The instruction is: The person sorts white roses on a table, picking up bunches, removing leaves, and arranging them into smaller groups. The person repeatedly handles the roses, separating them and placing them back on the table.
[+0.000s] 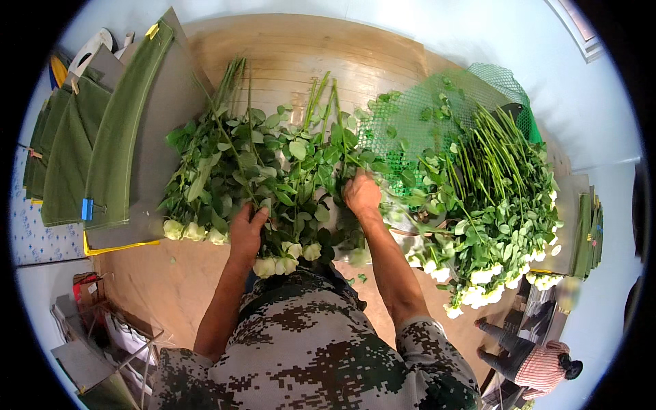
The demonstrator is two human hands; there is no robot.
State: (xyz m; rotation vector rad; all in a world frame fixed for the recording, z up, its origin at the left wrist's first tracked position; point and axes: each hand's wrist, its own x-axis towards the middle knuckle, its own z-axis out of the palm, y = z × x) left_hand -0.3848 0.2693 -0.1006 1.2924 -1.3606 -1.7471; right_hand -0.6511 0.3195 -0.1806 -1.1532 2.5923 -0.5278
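White roses point(287, 263) with long leafy stems lie in a middle pile, blooms towards me. My left hand point(246, 234) rests at the gap between this pile and the left rose pile point(219, 164); its thumb and forefinger are apart beside leaves and a stem, the other fingers partly hidden. My right hand point(362, 193) is closed around the stem of a white rose point(359, 257), whose bloom hangs blurred below it. At the right, a large bunch of white roses point(495, 178) lies partly on green plastic netting point(444, 102).
The roses lie on a wooden-topped table point(301, 41). Grey boards with green cloths point(123, 137) stand at the left, clipped with a blue clip point(87, 209). More green cloths point(589, 232) are at the far right. Another person point(540, 365) stands at the lower right. Leaf scraps lie on the floor.
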